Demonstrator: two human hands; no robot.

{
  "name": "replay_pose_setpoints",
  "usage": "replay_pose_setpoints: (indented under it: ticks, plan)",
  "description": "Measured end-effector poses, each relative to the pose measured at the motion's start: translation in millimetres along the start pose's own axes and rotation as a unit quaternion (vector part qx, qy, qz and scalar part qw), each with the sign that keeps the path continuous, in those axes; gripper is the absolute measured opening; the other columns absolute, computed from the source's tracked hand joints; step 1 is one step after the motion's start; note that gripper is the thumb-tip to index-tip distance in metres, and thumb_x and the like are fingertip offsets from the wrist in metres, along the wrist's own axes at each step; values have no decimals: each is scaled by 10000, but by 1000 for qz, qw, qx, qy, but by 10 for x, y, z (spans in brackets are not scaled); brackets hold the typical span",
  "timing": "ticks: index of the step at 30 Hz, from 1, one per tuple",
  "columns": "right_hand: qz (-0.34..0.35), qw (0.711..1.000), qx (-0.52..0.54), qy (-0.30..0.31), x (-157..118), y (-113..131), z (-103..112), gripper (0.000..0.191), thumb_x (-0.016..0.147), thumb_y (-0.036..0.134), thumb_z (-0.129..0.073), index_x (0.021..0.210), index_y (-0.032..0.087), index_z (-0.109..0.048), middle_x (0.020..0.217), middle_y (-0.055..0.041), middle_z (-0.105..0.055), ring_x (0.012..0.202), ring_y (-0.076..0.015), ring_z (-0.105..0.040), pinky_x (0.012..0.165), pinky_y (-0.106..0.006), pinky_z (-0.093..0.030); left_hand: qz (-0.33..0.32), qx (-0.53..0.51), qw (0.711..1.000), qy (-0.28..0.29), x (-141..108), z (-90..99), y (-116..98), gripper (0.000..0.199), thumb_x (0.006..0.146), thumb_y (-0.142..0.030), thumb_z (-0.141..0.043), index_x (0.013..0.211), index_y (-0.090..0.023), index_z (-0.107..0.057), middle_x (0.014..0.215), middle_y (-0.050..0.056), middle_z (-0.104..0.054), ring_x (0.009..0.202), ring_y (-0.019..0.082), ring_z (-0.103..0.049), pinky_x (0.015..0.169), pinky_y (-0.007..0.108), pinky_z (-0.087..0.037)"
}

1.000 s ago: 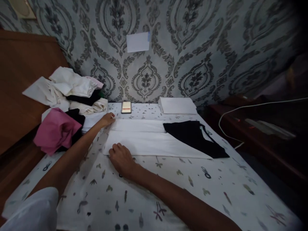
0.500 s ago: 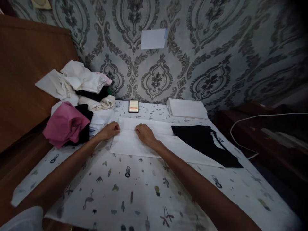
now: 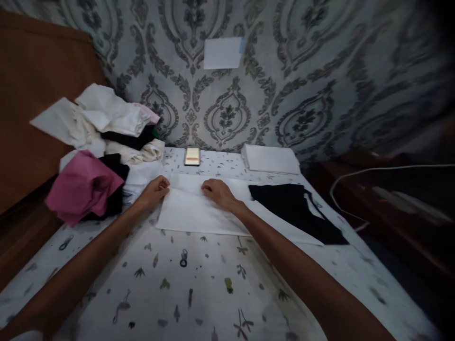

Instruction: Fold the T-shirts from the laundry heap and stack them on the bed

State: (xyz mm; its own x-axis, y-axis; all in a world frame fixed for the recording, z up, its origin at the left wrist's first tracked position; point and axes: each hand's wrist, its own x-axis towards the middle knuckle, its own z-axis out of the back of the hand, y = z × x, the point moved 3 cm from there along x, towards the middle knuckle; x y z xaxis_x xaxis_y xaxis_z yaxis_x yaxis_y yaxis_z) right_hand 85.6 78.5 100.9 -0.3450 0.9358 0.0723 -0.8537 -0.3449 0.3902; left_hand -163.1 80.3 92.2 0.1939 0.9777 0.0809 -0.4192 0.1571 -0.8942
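Bedsheet (image 3: 177, 293) with small plant and bird motifs, nearest, at 6 o'clock. Left forearm (image 3: 81, 265) enters from 7, right forearm (image 3: 295, 270) from 5. Beyond: white-and-black garment (image 3: 199, 215) flat on the sheet, in a long narrow strip; looks like a T-shirt, though its folds hide the full shape. Long axis runs roughly 9 to 3, dipping a little toward 4, white end left, black section (image 3: 295, 208) with the neck opening right.

Left hand (image 3: 152, 192) at the white end, thumb and forefinger drawn together at the edge, apparently pinching a bit of white cloth. From that grip nearly the whole garment lies toward 3 to 4 o'clock. Right hand (image 3: 218, 193) farther along the white part, fingers curled and bunched low over it; cannot tell whether cloth is caught. It is the hand nearer the black section, which lies from it toward 3 to 4. Left is nearer the short white edge.

At 9, magenta cloth (image 3: 85, 189) beside a heap of white garments (image 3: 110, 113), off the left hand's outer side. Past the strip: phone (image 3: 192, 156), screen lit, at 11; folded white cloth (image 3: 272, 159) at 1. Farthest, at 12, paper sheet (image 3: 223, 53) on patterned wallpaper (image 3: 227, 116).
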Motion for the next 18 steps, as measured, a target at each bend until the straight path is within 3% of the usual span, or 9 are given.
replay_pose_setpoints:
  ticks: [3, 7, 10, 12, 16, 18]
  plan:
    - [-42, 993, -16, -106, -322, -300, 207, 271, 954, 190, -455, 1073, 168, -697, 1056, -75, -680, 898, -181, -608, 783, -272, -424, 10, 24, 999, 28, -36, -41, -10, 364, 690, -453, -596, 960, -219, -526, 700, -50, -501, 631, 147, -484, 573, 253, -349]
    - [-191, 955, -45, -222, -898, -1055, 634, 357, 953, 147, -385, 1195, 129, -647, 1197, -132, -634, 1091, -231, -585, 942, -314, -426, -7, 81, 996, 24, -74, -82, 24, 446, 682, -537, -608, 997, -229, -540, 570, -90, -373, 542, 142, -401, 530, 248, -279]
    - [-331, 915, -44, -225, -1346, -1655, 892, 386, 932, 119, -382, 1232, 109, -625, 1257, -181, -601, 1152, -272, -569, 963, -355, -426, -4, 79, 997, 18, -117, -122, -24, 447, 656, -555, -616, 973, -245, -555, 542, -97, -310, 500, 137, -349, 503, 245, -246]
    - [-394, 895, -22, -207, -1576, -1949, 978, 355, 897, 96, -433, 1170, 127, -658, 1188, -169, -648, 1102, -263, -606, 923, -341, -451, 11, 59, 998, 12, -157, -140, -93, 466, 620, -575, -631, 951, -256, -558, 532, -98, -289, 482, 136, -331, 485, 244, -233]
    - [-439, 881, 37, -171, -1794, -2228, 996, 259, 816, 46, -515, 944, 150, -715, 830, -72, -723, 811, -172, -681, 733, -228, -494, 58, 32, 998, 8, -216, -150, -184, 525, 571, -602, -663, 965, -269, -562, 525, -94, -322, 467, 138, -340, 458, 246, -249]
    - [-444, 879, 65, -162, -1818, -2279, 992, 226, 798, 43, -540, 893, 148, -717, 746, -38, -711, 705, -135, -672, 664, -193, -485, 56, 35, 998, 7, -214, -145, -186, 528, 566, -608, -668, 961, -272, -568, 525, -81, -366, 476, 152, -386, 458, 255, -289]
